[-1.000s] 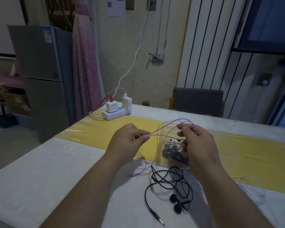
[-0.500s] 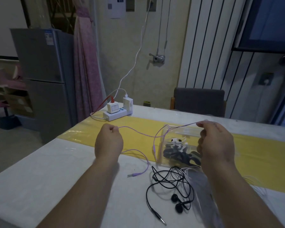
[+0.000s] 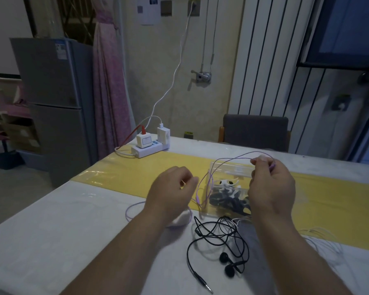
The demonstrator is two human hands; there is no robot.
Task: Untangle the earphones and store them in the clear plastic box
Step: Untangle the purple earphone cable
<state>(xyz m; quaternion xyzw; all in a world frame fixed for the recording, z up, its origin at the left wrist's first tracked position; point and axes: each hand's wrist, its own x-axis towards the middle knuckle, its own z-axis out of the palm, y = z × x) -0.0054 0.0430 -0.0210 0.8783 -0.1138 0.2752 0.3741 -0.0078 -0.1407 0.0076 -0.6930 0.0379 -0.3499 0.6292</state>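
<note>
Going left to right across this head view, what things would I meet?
Fridge → pink curtain → power strip → left hand → clear box → right hand

1. Purple earphone cable (image 3: 228,159): its run under the left hand (image 3: 170,194) is hidden; a motion-blurred loop lies beside that wrist.
2. Right hand (image 3: 272,188): curled fingers conceal the pinch on the cable.
3. Clear plastic box (image 3: 226,169): right side hidden by the right hand; dark contents indistinct.
4. White cable (image 3: 326,241): faint, partly behind the right forearm.
5. Both forearms: cut off at the lower edge.
</note>
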